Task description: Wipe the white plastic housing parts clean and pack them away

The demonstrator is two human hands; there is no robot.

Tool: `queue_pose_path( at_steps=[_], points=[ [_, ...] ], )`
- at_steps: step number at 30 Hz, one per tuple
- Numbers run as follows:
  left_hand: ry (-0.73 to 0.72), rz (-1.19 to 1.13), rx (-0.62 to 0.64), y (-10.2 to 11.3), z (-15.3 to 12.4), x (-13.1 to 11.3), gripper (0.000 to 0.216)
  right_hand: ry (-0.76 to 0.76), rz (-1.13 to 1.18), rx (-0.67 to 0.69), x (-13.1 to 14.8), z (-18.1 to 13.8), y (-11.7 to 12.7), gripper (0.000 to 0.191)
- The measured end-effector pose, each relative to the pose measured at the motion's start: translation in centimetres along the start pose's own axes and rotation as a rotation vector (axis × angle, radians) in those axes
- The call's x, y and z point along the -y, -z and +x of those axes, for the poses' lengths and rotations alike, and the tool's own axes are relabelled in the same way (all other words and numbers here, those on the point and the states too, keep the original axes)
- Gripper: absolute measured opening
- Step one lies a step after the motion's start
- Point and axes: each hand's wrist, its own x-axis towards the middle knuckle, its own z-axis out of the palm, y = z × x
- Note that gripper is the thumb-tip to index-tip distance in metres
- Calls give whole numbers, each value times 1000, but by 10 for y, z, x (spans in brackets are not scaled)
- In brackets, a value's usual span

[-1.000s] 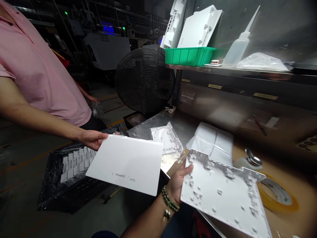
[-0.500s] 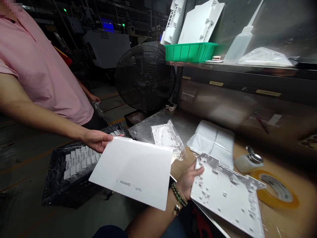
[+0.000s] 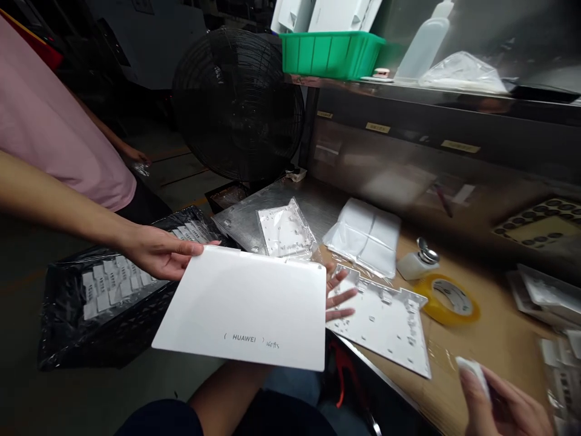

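A white plastic panel (image 3: 245,303) marked HUAWEI, with handwriting beside the logo, is held out in front of me by another person's hand (image 3: 163,249) at its upper left corner. Partly behind the panel's right edge is my left hand (image 3: 341,297), its visible fingers spread and empty; the palm is hidden. Beside those fingers a second white panel (image 3: 381,321) lies on the bench with its ribbed inner side up. At the lower right, my right hand (image 3: 502,402) pinches a folded white cloth (image 3: 474,372).
Clear plastic bags (image 3: 367,236), a bagged white panel (image 3: 285,230), a pump bottle (image 3: 417,261) and a yellow tape roll (image 3: 447,300) are on the bench. A black-lined crate (image 3: 59,309) with white parts stands left. A green basket (image 3: 331,56) sits on the shelf, with a fan (image 3: 238,109) behind the bench.
My left hand has let go of the ribbed panel, now on the bench, and moved behind the marked panel. My right hand with the cloth has come into view. The view has tilted down.
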Motion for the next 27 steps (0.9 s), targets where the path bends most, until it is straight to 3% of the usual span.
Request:
queue_pose_path(
  at_steps=[3, 6, 10, 14, 20, 24, 27],
  points=[
    [193, -132, 38, -14, -16, 0, 60, -33, -73, -5, 10, -12, -4, 47],
    [91, -220, -49, -25, -16, 14, 55, -59, -75, 34, 8, -17, 1, 48],
    [29, -230, -52, -33, -6, 31, 49, -186, 89, 42, 3, -14, 7, 54],
    [82, -246, 15, -47, 0, 42, 40, -189, 194, 137, 5, -9, 13, 44],
    [155, -271, 100, -68, 24, 78, 35, -281, 234, 52, 2, -17, 35, 58],
    [188, -225, 121, -84, 38, 104, 35, -327, 150, 69, 5, -29, 57, 45],
    [215, -158, 157, -90, 44, 120, 31, -321, 165, 154, 9, -34, 69, 37]
  ],
)
